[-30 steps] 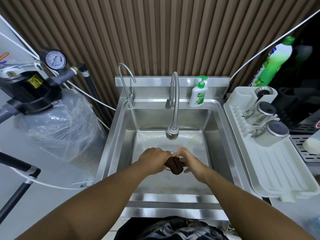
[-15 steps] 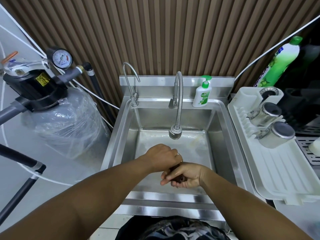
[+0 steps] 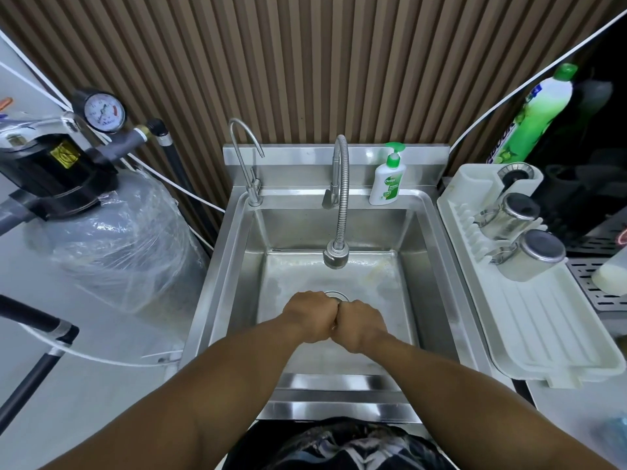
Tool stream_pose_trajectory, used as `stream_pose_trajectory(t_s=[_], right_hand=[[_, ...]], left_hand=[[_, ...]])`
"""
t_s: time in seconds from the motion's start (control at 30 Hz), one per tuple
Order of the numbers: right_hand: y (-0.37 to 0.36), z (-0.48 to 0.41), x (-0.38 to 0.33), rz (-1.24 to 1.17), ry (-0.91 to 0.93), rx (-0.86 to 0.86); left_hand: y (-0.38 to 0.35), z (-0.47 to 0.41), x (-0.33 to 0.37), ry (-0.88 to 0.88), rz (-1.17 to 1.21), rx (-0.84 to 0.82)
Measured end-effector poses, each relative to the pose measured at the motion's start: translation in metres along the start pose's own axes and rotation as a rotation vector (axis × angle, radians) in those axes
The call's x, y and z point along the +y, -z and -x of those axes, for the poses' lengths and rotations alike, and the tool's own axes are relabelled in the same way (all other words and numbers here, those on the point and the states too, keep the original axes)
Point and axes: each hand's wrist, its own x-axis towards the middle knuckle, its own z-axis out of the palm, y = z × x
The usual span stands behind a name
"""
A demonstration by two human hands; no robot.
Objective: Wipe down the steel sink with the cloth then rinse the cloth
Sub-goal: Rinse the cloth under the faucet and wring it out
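While no water is seen leaving the tap (image 3: 334,259) at 12 o'clock, both hands sit low in the sink (image 3: 425,266), just at 6 o'clock of the drain (image 3: 335,295). Left hand (image 3: 310,315) and right hand (image 3: 361,322): fingers curled into fists, knuckles touching. Cloth: not visible; presumably balled inside the fists and being wrung. Basin floor looks wet; a faint yellowish smear (image 3: 373,270) shows toward 1 o'clock. Judgement: wiping mostly done, rinse in its wringing stage. Possibly left: that smear, one more rinse. Soap bottle (image 3: 386,179) stands on the rim at 1 o'clock.
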Motion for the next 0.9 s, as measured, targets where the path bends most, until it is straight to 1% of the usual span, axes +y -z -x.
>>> stream_pose_trajectory(t_s=[0.07,0.13,0.23,0.33,0.4,0.5,0.53,0.6,0.67,0.73,0.77,0.83,0.9], right_hand=[[-0.001,-0.001,0.003,0.135,0.060,0.076],[-0.001,-0.005,0.007,0.249,0.118,0.115],[-0.001,-0.009,0.012,0.373,0.220,0.157],[-0.002,-0.009,0.015,0.405,0.278,0.194],[-0.001,-0.010,0.013,0.440,0.275,0.226],[-0.002,-0.011,0.008,0.384,0.218,0.157],[-0.001,-0.012,0.006,0.338,0.188,0.152],[0.000,-0.011,0.002,0.242,0.127,0.152],[0.003,-0.009,0.000,0.150,0.083,0.098],[0.008,-0.009,0.004,0.017,0.084,-0.003],[0.011,-0.009,0.008,-0.128,0.092,-0.084],[0.023,-0.004,0.016,-0.567,0.057,-0.311],[0.034,0.000,0.030,-1.006,-0.080,-0.548]], left_hand=[[0.000,-0.003,0.002,0.048,0.141,-0.035],[0.001,-0.005,0.003,0.078,0.293,-0.076],[0.002,-0.006,0.001,0.093,0.443,-0.146],[0.001,-0.006,0.001,0.120,0.524,-0.175],[0.000,-0.006,0.000,0.128,0.536,-0.165],[-0.003,-0.005,-0.004,0.160,0.610,-0.163],[-0.006,-0.006,-0.006,0.153,0.650,-0.164],[-0.008,-0.005,-0.011,0.130,0.645,-0.140],[-0.011,-0.007,-0.015,0.129,0.584,-0.082],[-0.010,-0.005,-0.016,0.080,0.464,-0.012],[-0.008,-0.002,-0.017,0.075,0.427,0.022],[-0.005,0.002,-0.021,0.024,0.315,0.109],[-0.002,0.005,-0.024,-0.053,0.168,0.216]])
